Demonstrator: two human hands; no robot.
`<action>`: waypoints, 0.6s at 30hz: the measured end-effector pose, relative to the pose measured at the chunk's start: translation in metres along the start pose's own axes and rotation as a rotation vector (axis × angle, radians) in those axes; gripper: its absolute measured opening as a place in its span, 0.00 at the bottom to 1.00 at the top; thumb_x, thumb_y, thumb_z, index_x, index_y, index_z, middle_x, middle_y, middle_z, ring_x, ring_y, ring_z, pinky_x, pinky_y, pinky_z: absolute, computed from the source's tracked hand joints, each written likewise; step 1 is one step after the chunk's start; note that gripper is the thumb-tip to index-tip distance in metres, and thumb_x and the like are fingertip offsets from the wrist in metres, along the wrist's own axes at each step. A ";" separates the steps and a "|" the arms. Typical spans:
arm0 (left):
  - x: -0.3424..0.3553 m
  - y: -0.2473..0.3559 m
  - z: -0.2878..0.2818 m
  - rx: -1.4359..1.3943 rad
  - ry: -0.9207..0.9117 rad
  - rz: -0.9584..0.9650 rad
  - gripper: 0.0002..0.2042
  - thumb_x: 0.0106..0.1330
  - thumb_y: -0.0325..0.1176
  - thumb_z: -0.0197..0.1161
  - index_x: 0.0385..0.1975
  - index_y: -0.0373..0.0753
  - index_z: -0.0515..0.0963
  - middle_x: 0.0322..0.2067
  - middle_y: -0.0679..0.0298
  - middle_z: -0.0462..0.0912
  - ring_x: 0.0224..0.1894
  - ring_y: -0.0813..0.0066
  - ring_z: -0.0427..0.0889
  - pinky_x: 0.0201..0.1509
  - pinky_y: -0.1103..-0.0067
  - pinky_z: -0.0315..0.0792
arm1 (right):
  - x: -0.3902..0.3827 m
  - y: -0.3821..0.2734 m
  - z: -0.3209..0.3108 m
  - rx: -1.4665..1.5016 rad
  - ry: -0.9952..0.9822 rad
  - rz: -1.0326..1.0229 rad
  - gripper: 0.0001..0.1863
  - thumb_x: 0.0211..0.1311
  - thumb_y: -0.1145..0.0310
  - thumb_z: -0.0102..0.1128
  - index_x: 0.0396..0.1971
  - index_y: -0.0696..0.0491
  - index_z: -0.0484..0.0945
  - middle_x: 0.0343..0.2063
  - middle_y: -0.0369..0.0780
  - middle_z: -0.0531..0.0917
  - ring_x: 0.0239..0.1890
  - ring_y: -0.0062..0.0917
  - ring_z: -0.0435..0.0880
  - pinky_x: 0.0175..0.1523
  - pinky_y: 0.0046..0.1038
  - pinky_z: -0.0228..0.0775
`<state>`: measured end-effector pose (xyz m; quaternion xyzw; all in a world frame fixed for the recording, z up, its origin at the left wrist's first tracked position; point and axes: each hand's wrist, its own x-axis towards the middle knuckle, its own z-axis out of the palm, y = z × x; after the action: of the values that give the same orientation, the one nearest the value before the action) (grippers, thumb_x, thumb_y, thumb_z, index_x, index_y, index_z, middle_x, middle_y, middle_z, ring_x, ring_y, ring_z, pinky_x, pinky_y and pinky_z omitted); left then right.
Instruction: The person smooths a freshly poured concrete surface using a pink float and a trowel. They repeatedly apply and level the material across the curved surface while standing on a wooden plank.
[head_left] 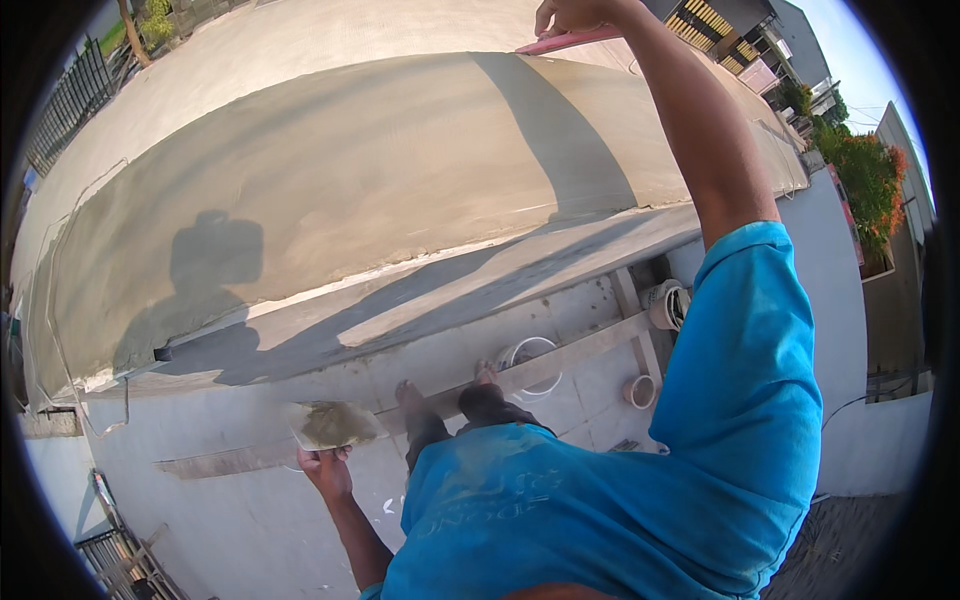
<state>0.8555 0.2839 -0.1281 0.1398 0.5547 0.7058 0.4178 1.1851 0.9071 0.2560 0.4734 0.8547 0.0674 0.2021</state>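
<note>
Two bare hands show on my feed, well apart from each other. My right hand (580, 14) is up at the top rim of the view, partly cut off, its grip pinching a long, narrow pink tool (570, 42) that lies along the far edge of the grey plaster (360, 150). I cannot tell how firmly it presses there. My left hand (325, 470) is low on the left, fingers and thumb closed on the near side of a small board (371, 424), which carries a patch of darker, wet-looking mortar (333, 424). The plaster covers a broad face that bends across my lens, and a shadow (215, 265) of a head and shoulders falls on its left part; a darker band of shade crosses it toward the right. Below, two bare feet (410, 395) show beside a long plank (230, 460) over the pale floor (590, 405). A round, white-rimmed bucket (532, 350) sits behind the plank, with a small brownish pot (639, 391) farther right and another bucket (663, 305) near the blue sleeve (745, 300).
</note>
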 end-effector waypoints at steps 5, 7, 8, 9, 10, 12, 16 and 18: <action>0.002 -0.005 -0.002 -0.028 -0.092 0.047 0.17 0.69 0.34 0.69 0.51 0.33 0.74 0.32 0.64 0.83 0.23 0.81 0.74 0.31 0.78 0.74 | 0.027 -0.046 -0.013 0.021 0.010 -0.131 0.15 0.61 0.56 0.70 0.47 0.42 0.90 0.42 0.43 0.90 0.45 0.35 0.86 0.52 0.35 0.77; 0.001 -0.005 -0.001 -0.049 -0.115 0.065 0.19 0.68 0.35 0.71 0.52 0.33 0.74 0.32 0.65 0.82 0.24 0.81 0.74 0.31 0.78 0.74 | 0.036 -0.070 -0.022 0.008 0.014 -0.195 0.15 0.61 0.64 0.67 0.48 0.40 0.89 0.42 0.42 0.90 0.42 0.34 0.85 0.50 0.35 0.76; 0.000 -0.004 -0.001 -0.044 -0.115 0.066 0.20 0.67 0.36 0.71 0.52 0.33 0.74 0.31 0.65 0.82 0.23 0.81 0.74 0.30 0.78 0.74 | 0.036 -0.086 -0.028 0.037 0.037 -0.211 0.15 0.61 0.64 0.67 0.48 0.40 0.89 0.42 0.41 0.90 0.42 0.33 0.85 0.50 0.35 0.76; -0.002 -0.003 -0.001 -0.038 -0.114 0.066 0.20 0.67 0.36 0.72 0.52 0.33 0.74 0.30 0.66 0.82 0.23 0.82 0.73 0.30 0.79 0.73 | 0.034 -0.104 -0.034 0.066 0.060 -0.229 0.16 0.61 0.64 0.67 0.49 0.40 0.89 0.42 0.41 0.90 0.42 0.33 0.84 0.50 0.34 0.76; -0.004 -0.002 -0.001 -0.032 -0.112 0.067 0.21 0.67 0.36 0.72 0.53 0.34 0.74 0.29 0.67 0.81 0.22 0.82 0.73 0.30 0.79 0.73 | 0.033 -0.118 -0.039 0.095 0.082 -0.248 0.16 0.61 0.65 0.67 0.49 0.41 0.89 0.42 0.41 0.90 0.42 0.33 0.84 0.50 0.34 0.76; -0.002 0.003 0.000 -0.052 -0.175 0.056 0.23 0.67 0.36 0.72 0.57 0.33 0.72 0.36 0.64 0.83 0.30 0.78 0.79 0.37 0.76 0.77 | 0.043 -0.125 -0.038 0.126 0.098 -0.262 0.16 0.60 0.63 0.69 0.50 0.40 0.89 0.44 0.41 0.89 0.43 0.32 0.84 0.50 0.34 0.76; -0.006 0.011 0.028 -0.191 -0.112 0.203 0.31 0.65 0.34 0.72 0.65 0.31 0.68 0.54 0.58 0.81 0.53 0.67 0.83 0.58 0.69 0.77 | 0.052 -0.160 -0.051 0.125 0.171 -0.296 0.19 0.62 0.54 0.70 0.51 0.42 0.88 0.49 0.42 0.89 0.51 0.34 0.85 0.56 0.34 0.76; -0.005 0.008 0.022 -0.244 -0.175 0.195 0.34 0.63 0.33 0.71 0.68 0.32 0.65 0.61 0.57 0.76 0.62 0.63 0.77 0.65 0.66 0.72 | 0.025 -0.191 -0.064 0.131 0.199 -0.295 0.20 0.63 0.50 0.69 0.50 0.44 0.88 0.49 0.42 0.89 0.53 0.36 0.85 0.60 0.36 0.75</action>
<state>0.8698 0.2948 -0.1116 0.2021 0.4101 0.7903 0.4080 0.9976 0.8287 0.2488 0.3460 0.9332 0.0277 0.0932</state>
